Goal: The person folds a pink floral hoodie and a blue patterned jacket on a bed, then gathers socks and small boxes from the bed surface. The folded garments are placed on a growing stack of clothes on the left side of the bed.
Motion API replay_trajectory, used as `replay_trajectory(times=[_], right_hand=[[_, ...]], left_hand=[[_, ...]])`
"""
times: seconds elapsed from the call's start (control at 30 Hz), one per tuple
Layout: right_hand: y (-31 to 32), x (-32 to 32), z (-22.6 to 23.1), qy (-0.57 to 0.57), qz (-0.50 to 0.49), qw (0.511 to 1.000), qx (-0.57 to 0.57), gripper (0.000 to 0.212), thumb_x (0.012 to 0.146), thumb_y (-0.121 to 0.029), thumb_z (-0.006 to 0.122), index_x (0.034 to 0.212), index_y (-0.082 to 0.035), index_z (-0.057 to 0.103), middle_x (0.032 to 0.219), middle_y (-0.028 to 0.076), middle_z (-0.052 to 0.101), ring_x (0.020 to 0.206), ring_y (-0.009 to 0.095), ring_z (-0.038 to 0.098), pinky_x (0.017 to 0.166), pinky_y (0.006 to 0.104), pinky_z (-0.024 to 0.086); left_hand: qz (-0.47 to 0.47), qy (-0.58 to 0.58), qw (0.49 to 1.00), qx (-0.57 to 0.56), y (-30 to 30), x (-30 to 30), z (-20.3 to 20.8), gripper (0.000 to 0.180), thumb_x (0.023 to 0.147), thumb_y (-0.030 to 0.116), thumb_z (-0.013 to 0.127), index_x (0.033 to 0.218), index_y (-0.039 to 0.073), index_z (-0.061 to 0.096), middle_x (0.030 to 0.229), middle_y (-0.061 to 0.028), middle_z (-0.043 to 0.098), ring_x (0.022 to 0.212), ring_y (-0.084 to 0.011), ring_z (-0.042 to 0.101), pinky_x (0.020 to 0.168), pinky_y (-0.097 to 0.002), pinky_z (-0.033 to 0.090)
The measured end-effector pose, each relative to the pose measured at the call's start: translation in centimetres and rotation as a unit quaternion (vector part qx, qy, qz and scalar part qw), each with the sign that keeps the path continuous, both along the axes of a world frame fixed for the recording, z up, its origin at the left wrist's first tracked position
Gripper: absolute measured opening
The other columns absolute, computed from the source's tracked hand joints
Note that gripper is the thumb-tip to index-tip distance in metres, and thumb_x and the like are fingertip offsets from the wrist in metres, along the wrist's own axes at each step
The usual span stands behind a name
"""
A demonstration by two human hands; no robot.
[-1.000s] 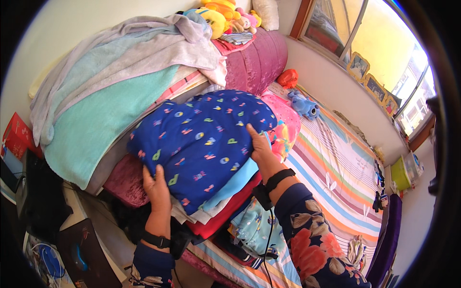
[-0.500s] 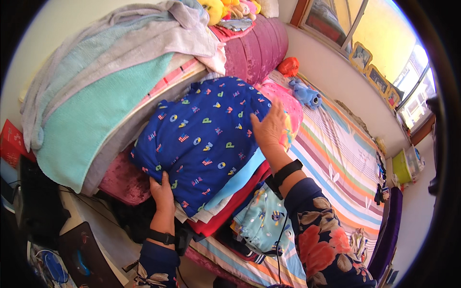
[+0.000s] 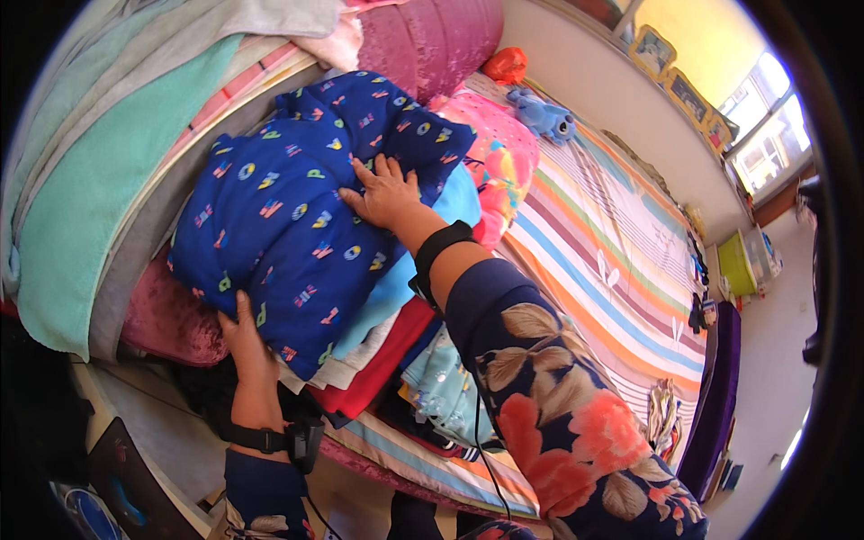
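Blue letter-print cloth (image 3: 292, 216), not yet flat, tops folded red fabric (image 3: 382, 360); right hand (image 3: 389, 193) splayed at two o'clock, left hand (image 3: 249, 346) at seven, grip unclear.

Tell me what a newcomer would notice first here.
Probably the dark-blue printed cloth left of centre, with the right hand spread on top and the left hand at its near edge. Next, the striped bedsheet to the right, then the blue plush toy toward its far end.
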State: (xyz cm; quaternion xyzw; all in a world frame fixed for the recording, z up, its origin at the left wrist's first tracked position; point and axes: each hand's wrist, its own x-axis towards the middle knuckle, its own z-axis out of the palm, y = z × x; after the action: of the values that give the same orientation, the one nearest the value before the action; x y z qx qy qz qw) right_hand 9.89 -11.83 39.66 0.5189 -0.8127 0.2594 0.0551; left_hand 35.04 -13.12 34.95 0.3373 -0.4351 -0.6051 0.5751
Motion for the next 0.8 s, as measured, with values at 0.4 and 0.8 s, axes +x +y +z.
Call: replay_trajectory(times=[0.4, 0.8], right_hand=[[34.2, -3.0, -7.6, -0.243, 0.150, 0.954, -0.090, 0.035, 0.077, -0.015, 0.060, 0.110, -0.006, 0.056, 0.094, 0.014, 0.062, 0.083, 0.028, 0.060, 0.074, 0.0339, 0.047], [77.4, 6.9, -25.1, -0.324, -0.297, 0.877, 0.196, 0.044, 0.070, -0.028, 0.065, 0.110, -0.010, 0.056, 0.093, 0.015, 0.062, 0.089, 0.032, 0.058, 0.076, 0.0407, 0.046]], left_hand=[[0.107, -0.135, 0.977, -0.123, 5.9, 4.9, -0.9, 0.057, 0.087, 0.032, 0.050, 0.132, 0.006, 0.025, 0.119, -0.0118, 0.045, 0.104, -0.0189, 0.046, 0.084, -0.0306, 0.035], [-0.404, -0.328, 0.826, -0.217, 36.3, 0.8, -12.2, 0.020, 0.081, 0.007, 0.056, 0.100, 0.002, 0.057, 0.074, -0.0017, 0.058, 0.066, -0.0076, 0.053, 0.061, -0.0224, 0.044]])
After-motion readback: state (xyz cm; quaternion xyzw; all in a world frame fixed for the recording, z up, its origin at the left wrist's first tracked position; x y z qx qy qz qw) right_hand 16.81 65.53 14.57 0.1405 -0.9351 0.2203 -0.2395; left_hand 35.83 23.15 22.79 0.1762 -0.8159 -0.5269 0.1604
